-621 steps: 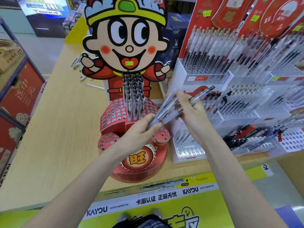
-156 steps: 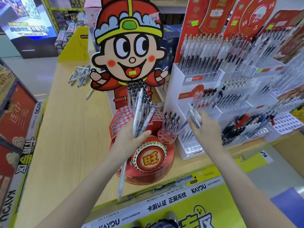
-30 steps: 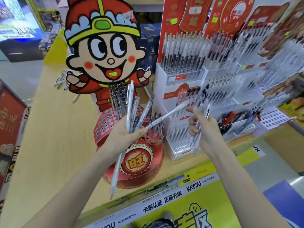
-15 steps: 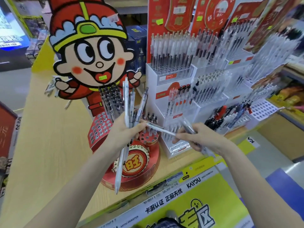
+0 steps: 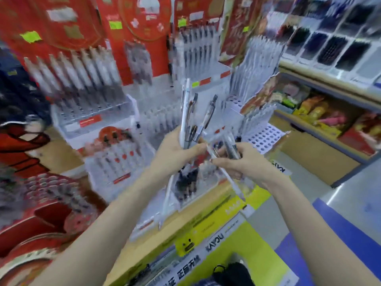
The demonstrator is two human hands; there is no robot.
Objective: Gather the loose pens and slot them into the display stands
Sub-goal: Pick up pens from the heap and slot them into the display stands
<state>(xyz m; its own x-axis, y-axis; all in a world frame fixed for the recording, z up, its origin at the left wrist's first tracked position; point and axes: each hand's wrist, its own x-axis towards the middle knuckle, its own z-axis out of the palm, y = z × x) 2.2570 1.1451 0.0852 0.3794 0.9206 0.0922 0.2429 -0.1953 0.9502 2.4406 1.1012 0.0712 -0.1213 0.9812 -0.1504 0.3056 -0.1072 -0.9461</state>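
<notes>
Pens at frame centre: we see the left hand gripping a fanned bundle of white and clear pens; the right hand pinches a few clear pens beside it, before blurred white tiered display stands.

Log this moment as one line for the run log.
left hand grips pen bundle | right hand holds pens | hands meet before white display stands | view blurred

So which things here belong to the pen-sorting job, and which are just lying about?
Job:
- left hand gripping a bunch of pens
- right hand gripping more pens
- white pen stands
- red round stand

Lying about:
- snack packets on the side shelf
- red backing cards
</notes>
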